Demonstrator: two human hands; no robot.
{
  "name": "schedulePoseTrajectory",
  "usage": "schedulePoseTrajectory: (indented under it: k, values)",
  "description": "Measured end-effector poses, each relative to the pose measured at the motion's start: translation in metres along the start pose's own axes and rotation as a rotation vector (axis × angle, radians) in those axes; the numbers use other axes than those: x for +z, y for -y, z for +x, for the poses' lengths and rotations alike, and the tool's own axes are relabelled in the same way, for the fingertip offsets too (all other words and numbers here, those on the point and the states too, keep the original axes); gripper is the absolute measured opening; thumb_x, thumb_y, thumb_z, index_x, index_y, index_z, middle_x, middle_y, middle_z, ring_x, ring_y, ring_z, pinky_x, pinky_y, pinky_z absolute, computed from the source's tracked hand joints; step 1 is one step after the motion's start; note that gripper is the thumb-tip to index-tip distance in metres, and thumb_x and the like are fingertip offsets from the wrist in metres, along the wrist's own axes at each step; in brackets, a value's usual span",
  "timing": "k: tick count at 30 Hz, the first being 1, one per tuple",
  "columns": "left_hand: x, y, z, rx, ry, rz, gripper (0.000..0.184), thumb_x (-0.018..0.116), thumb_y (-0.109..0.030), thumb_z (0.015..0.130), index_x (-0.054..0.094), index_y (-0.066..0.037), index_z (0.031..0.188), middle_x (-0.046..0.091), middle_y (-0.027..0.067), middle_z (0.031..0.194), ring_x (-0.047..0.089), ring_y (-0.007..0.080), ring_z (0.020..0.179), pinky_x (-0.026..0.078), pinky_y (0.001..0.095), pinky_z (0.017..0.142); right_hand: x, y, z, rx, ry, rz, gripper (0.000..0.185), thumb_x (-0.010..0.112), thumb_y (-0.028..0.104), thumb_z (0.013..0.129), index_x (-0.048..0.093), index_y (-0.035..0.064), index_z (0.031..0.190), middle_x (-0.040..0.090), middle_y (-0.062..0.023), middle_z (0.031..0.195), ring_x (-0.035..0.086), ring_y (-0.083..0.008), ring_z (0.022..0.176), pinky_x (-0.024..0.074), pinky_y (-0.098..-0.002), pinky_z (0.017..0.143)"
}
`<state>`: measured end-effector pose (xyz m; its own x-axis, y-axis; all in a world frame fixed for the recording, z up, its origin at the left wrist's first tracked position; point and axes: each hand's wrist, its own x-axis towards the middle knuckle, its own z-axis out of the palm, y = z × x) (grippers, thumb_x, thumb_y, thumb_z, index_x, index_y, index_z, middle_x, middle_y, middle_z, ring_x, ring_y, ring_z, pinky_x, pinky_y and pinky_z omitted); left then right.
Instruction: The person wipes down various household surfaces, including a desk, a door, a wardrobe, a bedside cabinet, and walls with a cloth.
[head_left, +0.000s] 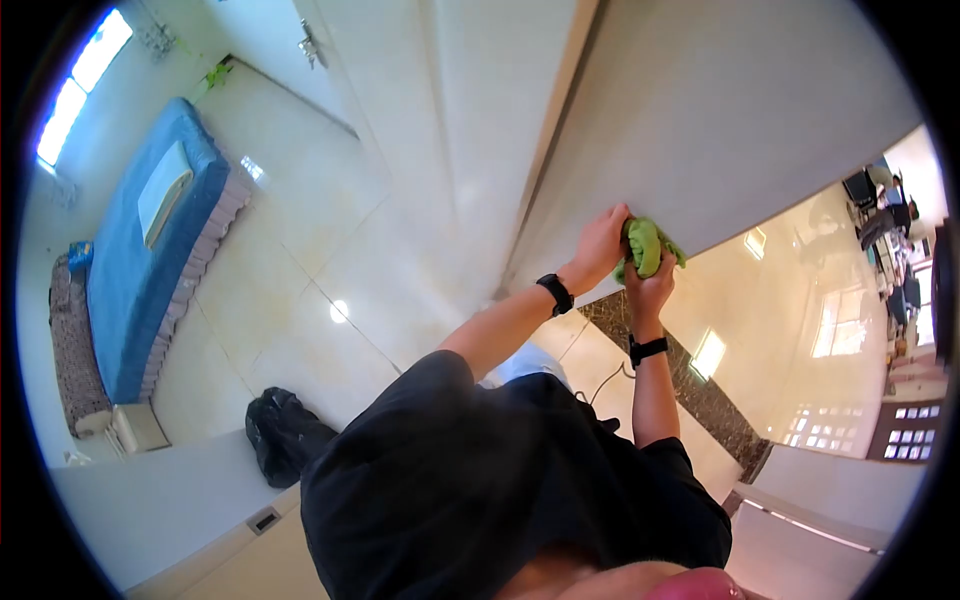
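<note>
A bunched green cloth [645,247] is gripped between my two hands, close to the bottom edge of a flat light-grey panel [720,120] that looks like a door. My left hand [602,245] closes on the cloth's left side, its fingertips partly hidden behind the folds. From below, my right hand [650,287] holds the cloth's lower part with bent fingers. Whether the cloth presses on the panel or is just in front of it, I cannot tell. Both wrists wear black bands.
A white door [450,110] stands left of the panel. On the tiled floor lies a black bag [285,435]. A bed with a blue cover [130,270] is at far left. A dark stone strip [700,395] crosses the floor at right. People and desks appear at far right.
</note>
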<state>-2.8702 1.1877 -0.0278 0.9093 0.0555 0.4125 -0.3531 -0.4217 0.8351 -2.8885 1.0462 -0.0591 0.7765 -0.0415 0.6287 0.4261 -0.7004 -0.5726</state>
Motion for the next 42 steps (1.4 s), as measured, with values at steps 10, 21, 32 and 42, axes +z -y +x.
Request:
schedulePoseTrajectory:
  k: [10,21,32,42]
  values:
    - [-0.092,0.061,-0.027,-0.159,0.077,-0.019,0.036,0.073,-0.005,0.075,0.051,-0.004,0.105,0.064,0.0178,0.093,0.062,0.0391,0.089,0.050,0.0440,0.073,0.071,0.042,-0.017,0.038,0.253,0.288,0.061,0.075,0.014,0.076,0.048,0.0023,0.129,0.059,-0.0223,0.115,0.059,-0.0419,0.104,0.0485,-0.0455,0.089]
    - [-0.222,0.082,0.052,-0.086,-0.052,-0.046,0.036,0.072,0.001,0.077,0.054,-0.005,0.107,0.065,0.0151,0.093,0.065,0.0316,0.086,0.052,0.0349,0.073,0.155,0.169,0.041,-0.012,0.157,0.408,0.064,0.073,0.009,0.078,0.046,0.0006,0.136,0.057,-0.0225,0.123,0.057,-0.0389,0.111,0.0454,-0.0426,0.096]
    - [-0.279,0.105,0.092,-0.126,-0.259,-0.066,0.034,0.066,0.006,0.079,0.054,-0.002,0.110,0.068,0.0165,0.096,0.067,0.0292,0.089,0.052,0.0345,0.076,0.219,0.223,0.085,-0.074,0.179,0.443,0.059,0.071,0.010,0.083,0.046,-0.0009,0.136,0.057,-0.0230,0.127,0.056,-0.0386,0.116,0.0445,-0.0426,0.098]
    - [-0.272,0.026,0.116,0.142,-0.154,-0.136,0.039,0.071,0.005,0.075,0.056,-0.004,0.110,0.066,0.0130,0.096,0.066,0.0279,0.088,0.053,0.0333,0.075,0.160,0.231,0.105,-0.124,-0.116,0.434,0.065,0.072,0.009,0.081,0.043,-0.0040,0.138,0.052,-0.0201,0.133,0.055,-0.0312,0.118,0.0415,-0.0399,0.102]
